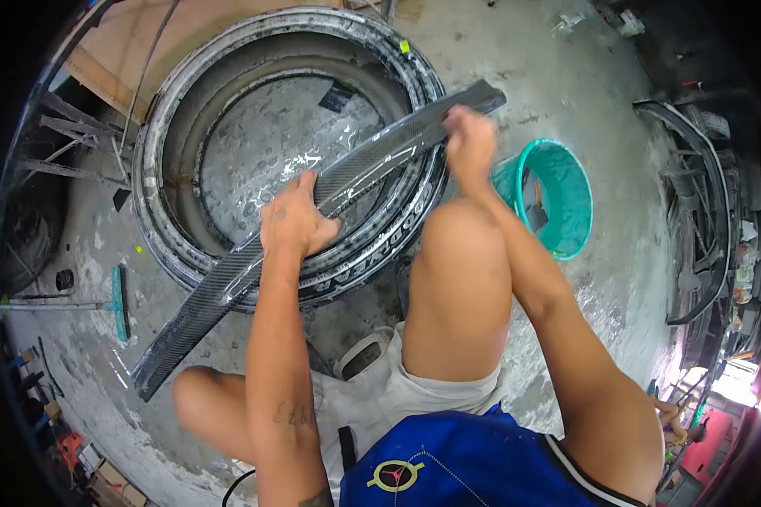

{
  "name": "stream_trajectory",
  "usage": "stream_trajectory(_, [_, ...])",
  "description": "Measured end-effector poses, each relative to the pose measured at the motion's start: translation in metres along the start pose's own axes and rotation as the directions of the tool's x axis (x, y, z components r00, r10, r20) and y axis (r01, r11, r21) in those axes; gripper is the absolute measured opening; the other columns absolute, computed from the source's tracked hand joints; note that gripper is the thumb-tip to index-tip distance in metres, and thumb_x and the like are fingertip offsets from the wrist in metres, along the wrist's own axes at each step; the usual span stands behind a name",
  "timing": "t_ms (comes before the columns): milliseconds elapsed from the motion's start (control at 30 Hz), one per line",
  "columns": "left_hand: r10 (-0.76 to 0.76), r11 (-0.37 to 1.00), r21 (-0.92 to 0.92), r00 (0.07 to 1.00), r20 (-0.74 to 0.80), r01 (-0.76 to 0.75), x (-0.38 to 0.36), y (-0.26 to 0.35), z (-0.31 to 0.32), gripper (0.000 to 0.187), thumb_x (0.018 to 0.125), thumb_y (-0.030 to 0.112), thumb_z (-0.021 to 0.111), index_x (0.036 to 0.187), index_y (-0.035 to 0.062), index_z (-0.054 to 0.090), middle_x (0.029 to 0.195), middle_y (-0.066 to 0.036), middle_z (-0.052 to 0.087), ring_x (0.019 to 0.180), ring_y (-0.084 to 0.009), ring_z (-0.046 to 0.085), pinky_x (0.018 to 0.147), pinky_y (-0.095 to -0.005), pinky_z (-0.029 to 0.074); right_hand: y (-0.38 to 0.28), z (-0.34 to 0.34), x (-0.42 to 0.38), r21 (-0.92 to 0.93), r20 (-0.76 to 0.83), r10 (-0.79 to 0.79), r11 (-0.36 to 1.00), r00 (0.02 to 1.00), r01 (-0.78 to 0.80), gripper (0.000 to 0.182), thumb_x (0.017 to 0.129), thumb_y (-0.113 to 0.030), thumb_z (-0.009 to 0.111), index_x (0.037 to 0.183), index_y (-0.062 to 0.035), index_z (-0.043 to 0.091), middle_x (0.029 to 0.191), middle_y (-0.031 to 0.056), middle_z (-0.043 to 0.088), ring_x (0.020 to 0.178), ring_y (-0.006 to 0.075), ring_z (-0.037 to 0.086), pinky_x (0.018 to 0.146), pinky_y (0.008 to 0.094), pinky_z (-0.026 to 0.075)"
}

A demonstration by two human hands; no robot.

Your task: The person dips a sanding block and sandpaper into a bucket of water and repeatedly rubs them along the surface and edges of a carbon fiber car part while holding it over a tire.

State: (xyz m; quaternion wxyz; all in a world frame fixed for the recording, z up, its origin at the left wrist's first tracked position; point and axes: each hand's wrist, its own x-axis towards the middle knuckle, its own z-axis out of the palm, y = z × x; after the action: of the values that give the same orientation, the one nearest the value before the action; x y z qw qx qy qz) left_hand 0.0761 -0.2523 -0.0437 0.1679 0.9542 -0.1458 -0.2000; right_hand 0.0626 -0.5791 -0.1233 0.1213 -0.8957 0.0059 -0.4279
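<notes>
Carbon-fibre strip (379,162) is laid across tyre (150,182), gripped mid-length by left hand (289,221); right hand (473,139) curled at upper end, contents blurred; strip best kept firmly braced

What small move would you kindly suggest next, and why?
Perhaps slide the right hand toward the upper-right tip of the strip: it is already near that end, while the left hand seems to steady the middle over the tyre.
</notes>
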Motion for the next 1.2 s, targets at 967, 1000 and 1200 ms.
stream_trajectory(967, [0.020, 1.000, 0.003, 1.000, 0.000, -0.020, 0.001, -0.005, 0.002, 0.075, 0.068, 0.030, 0.079, 0.136, 0.0118, 0.053, 0.125, -0.016, 0.063, 0.118, -0.0351, 0.062, 0.100, -0.0450, 0.050, 0.073, -0.003, 0.030, -0.247, 0.069, 0.263, 0.939, 0.962, -0.239, 0.012, 0.089, -0.014, 0.067, 0.097, -0.0056, 0.072, 0.097, 0.0179, 0.071, 0.090, 0.0379, 0.064, 0.081, 0.0464, 0.047])
stream_trajectory(1000, [0.019, 1.000, -0.001, 1.000, 0.004, -0.019, 0.001, -0.005, 0.001, 0.075, 0.068, 0.031, 0.079, 0.136, 0.0115, 0.052, 0.124, -0.016, 0.064, 0.117, -0.0352, 0.062, 0.100, -0.0451, 0.050, 0.068, 0.000, 0.033, -0.320, 0.019, 0.347, 0.891, 0.938, -0.323, 0.012, 0.089, -0.014, 0.068, 0.097, -0.0066, 0.073, 0.096, 0.0178, 0.071, 0.090, 0.0382, 0.064, 0.079, 0.0472, 0.047])
stream_trajectory(1200, [0.012, 1.000, -0.022, 1.000, 0.003, -0.012, 0.006, -0.003, 0.001, 0.074, 0.068, 0.032, 0.078, 0.134, 0.0097, 0.053, 0.125, -0.016, 0.064, 0.118, -0.0358, 0.061, 0.100, -0.0449, 0.049, 0.019, -0.015, 0.000, 0.122, 0.088, -0.181, 0.978, 0.980, 0.170, 0.017, 0.088, -0.011, 0.068, 0.103, -0.0071, 0.073, 0.097, 0.0168, 0.072, 0.086, 0.0357, 0.067, 0.078, 0.0486, 0.051])
